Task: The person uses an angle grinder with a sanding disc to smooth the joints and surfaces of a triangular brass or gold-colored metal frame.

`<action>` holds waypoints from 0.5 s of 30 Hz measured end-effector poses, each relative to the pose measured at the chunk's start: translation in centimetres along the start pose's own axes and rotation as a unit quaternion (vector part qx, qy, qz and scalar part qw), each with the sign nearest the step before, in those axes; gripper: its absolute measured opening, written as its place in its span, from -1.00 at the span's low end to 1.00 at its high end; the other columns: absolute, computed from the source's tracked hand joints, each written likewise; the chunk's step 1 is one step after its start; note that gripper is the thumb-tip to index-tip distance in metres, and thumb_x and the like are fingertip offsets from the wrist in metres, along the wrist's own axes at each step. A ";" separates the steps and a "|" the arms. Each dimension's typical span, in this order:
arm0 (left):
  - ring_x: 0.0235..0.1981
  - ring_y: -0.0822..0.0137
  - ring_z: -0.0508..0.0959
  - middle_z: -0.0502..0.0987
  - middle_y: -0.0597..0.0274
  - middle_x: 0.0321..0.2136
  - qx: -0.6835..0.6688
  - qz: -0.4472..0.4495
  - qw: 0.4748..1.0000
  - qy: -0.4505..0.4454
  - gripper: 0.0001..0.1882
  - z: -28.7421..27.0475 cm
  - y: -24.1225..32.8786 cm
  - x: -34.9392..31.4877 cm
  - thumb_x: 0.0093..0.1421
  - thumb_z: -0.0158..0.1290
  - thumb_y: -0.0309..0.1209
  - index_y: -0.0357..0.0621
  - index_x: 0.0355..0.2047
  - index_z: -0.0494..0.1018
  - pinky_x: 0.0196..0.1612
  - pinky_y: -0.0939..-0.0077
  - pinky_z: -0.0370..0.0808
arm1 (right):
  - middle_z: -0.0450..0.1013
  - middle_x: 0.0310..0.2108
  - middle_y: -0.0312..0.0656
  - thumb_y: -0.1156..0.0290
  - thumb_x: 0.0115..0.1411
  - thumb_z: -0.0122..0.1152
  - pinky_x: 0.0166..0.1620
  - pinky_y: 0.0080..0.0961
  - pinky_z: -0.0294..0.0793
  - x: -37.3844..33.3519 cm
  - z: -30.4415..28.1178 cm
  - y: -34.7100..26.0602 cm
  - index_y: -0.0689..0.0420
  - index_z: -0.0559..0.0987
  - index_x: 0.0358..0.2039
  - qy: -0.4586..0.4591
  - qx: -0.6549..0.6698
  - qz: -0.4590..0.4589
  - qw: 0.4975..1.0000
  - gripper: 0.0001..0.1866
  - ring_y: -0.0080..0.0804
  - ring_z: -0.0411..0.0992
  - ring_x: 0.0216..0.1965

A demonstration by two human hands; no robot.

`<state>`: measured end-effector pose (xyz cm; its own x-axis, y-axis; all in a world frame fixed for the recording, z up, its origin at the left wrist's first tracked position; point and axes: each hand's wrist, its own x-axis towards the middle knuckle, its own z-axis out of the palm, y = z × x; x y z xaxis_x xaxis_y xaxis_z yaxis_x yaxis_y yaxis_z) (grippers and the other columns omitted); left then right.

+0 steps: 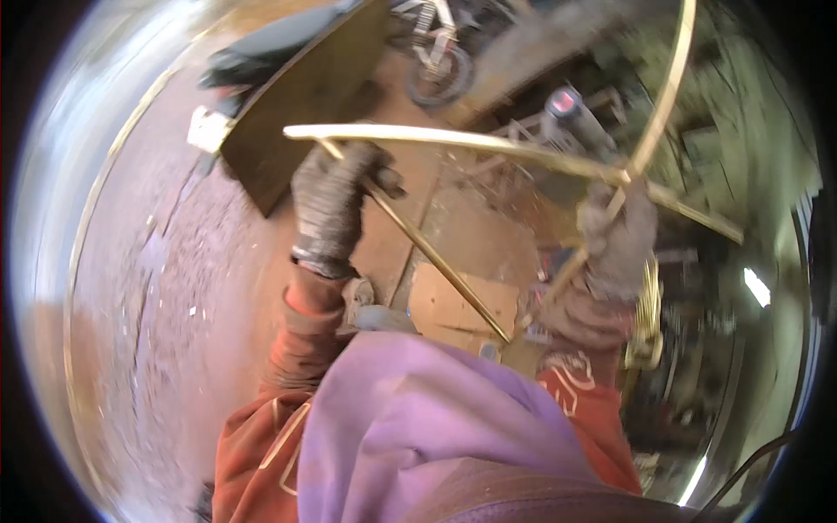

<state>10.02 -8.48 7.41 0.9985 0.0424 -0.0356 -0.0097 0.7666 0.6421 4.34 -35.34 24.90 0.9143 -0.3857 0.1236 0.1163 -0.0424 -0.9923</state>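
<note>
Holding a gold-coloured metal frame (pixel 453 137) with both gloved hands, the person has it up in front, over the upper middle and right of the view. Ground (pixel 183 296) spreads toward 9 o'clock, giving the widest room there. At 11 o'clock the edge of a brown panel (pixel 301 109) lies beyond the left hand (pixel 336 192), and a wheel (pixel 438 78) shows at 12 o'clock. Toward 3 o'clock the surroundings are crowded, with a yellow object (pixel 647 309) just past the right wrist. A tan sheet (pixel 462 301) lies below the frame, close to the centre.

The frame consists of slim, shiny rods crossing in a rough triangle. Its long upper rod runs from a tip between 10 and 11 o'clock to an end at 3 o'clock. A second, slightly curved rod reaches the top rim between 1 and 2 o'clock; a third slants down toward 5 o'clock. Blur hides whether the joints are fixed.

The left hand is curled around the slanting rod near the upper-left corner; the right hand (pixel 623 227) grips near the crossing, between 2 and 3 o'clock.
</note>
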 end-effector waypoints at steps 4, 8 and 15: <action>-0.46 0.24 0.60 0.57 0.06 -0.35 0.011 -0.035 0.998 -0.046 -0.61 3.8 -0.7 2.0 0.44 0.01 -0.28 -0.39 0.07 0.48 -0.32 0.26 0.64 | 0.39 -0.57 -0.29 0.01 0.48 -0.01 -0.73 -0.65 0.03 2.3 3.3 0.0 0.16 0.54 -0.20 -0.010 0.001 -0.068 0.998 -0.56 -0.61 0.12 -0.76; -0.43 0.21 0.62 0.58 0.03 -0.32 -0.004 -0.070 0.977 -0.202 -0.55 8.2 -3.1 -0.3 0.46 -0.02 -0.26 -0.43 0.15 0.44 -0.29 0.25 0.66 | 0.52 -0.50 -0.14 0.08 0.43 0.15 -0.76 -0.62 0.36 3.5 1.1 -4.2 0.16 0.51 -0.18 -0.022 0.143 -0.196 0.970 -0.65 -0.51 0.40 -0.70; -0.44 0.32 0.65 0.64 0.09 -0.36 -0.029 -0.133 0.946 -0.293 -0.60 9.9 -4.4 -1.4 0.39 0.08 -0.31 -0.44 0.05 0.51 -0.37 0.50 0.61 | 0.48 -0.51 -0.19 0.16 0.44 0.15 -0.72 -0.63 0.31 8.4 -3.7 -7.0 0.18 0.50 -0.27 -0.021 0.272 -0.236 0.933 -0.69 -0.54 0.36 -0.66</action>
<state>9.17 -18.23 12.18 0.8250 -0.5065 0.2508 0.2602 0.7342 0.6270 9.78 -41.68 32.87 0.7238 -0.4058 0.5581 0.6796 0.2794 -0.6783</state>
